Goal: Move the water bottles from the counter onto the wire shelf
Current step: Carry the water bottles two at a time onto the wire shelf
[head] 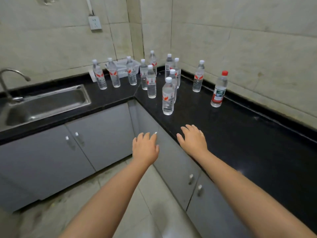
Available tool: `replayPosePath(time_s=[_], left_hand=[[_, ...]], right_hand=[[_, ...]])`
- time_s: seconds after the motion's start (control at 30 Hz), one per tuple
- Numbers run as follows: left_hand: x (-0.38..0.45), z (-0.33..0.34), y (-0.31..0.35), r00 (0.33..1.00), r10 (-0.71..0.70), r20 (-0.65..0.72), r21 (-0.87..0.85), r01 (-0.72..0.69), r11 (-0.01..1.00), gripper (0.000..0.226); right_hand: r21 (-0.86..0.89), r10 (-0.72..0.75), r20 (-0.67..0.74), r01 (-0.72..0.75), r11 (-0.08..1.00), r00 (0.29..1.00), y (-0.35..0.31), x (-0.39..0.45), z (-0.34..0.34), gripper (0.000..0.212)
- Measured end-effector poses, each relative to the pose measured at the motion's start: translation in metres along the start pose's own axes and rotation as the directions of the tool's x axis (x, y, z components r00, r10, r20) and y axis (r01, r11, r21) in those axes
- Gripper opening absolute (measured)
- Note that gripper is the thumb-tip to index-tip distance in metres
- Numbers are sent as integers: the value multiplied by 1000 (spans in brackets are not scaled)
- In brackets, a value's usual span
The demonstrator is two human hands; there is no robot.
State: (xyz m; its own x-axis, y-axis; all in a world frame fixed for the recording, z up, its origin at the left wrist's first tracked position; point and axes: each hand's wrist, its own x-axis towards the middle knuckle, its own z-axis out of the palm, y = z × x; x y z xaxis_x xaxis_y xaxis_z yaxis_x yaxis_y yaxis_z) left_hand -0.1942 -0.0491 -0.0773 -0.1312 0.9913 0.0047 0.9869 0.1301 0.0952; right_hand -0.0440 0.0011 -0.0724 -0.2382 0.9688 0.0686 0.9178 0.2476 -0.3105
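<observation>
Both bare forearms reach forward from the bottom edge, palms down. Left hand [145,148] hovers with a wide, empty grip in front of the grey cabinet doors [96,140], off the table's front edge; right hand [193,140], likewise spread wide and holding nothing, hovers over the front edge of the black L-shaped table [240,134], short of the nearest bottle [168,96]. Reading left to right with the table's inner corner as landmark: a steel sink [49,103] with a curved tap [10,79] is set into the left arm, well left of the corner. Three white-capped water bottles [99,76] stand upright in a row just left of the corner, in front of a white basket [123,68] against the wall. A cluster of white-capped bottles stands upright at and just right of the corner, the nearest bottle being foremost of the cluster. Further right, one white-capped bottle [198,76] stands alone near the wall, and a red-capped bottle [219,89] stands upright farthest right of the corner. A wall socket [94,22] sits above the left row. All bottles remain on the table; the wire shelf is not in view.
</observation>
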Motion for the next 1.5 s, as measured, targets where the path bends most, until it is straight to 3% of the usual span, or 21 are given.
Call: replayPosePath(time_s=[0.37, 0.6, 0.7, 0.9, 1.1, 1.27, 1.37, 1.43, 1.5], left_hand=[[202, -9, -71, 1000, 24, 6, 2, -24, 1000, 50], [328, -21, -89, 980, 199, -10, 29, -198, 980, 51], [387, -23, -90, 948, 317, -11, 27, -317, 948, 51], [491, -42, -73, 763, 646, -31, 5, -646, 763, 53], [540, -50, -42, 554, 832, -21, -100, -830, 549, 56], [556, -43, -5, 532, 834, 147, -132, -825, 549, 59], [559, -45, 10, 547, 820, 170, -160, -805, 571, 42], [561, -54, 8, 464, 862, 202, -141, -858, 495, 30], [562, -63, -1, 326, 909, 259, -122, -923, 365, 26]], right_hand=[[66, -26, -114, 33, 997, 993, -7, 234, -13, 48], [82, -39, -127, 49, 995, 991, -7, 327, -16, 47], [-2, 97, -86, -98, 995, 992, -7, 347, -7, 56], [110, 335, -78, -326, 939, 939, -20, 365, -6, 50], [178, 538, -173, -511, 841, 825, -49, 359, 8, 38], [157, 636, -177, -616, 772, 751, -59, 376, 14, 29], [121, 665, -97, -655, 746, 740, -57, 378, 5, 21], [122, 707, -95, -697, 707, 701, -51, 369, -6, 25], [139, 746, -88, -733, 665, 660, -46, 355, -14, 26]])
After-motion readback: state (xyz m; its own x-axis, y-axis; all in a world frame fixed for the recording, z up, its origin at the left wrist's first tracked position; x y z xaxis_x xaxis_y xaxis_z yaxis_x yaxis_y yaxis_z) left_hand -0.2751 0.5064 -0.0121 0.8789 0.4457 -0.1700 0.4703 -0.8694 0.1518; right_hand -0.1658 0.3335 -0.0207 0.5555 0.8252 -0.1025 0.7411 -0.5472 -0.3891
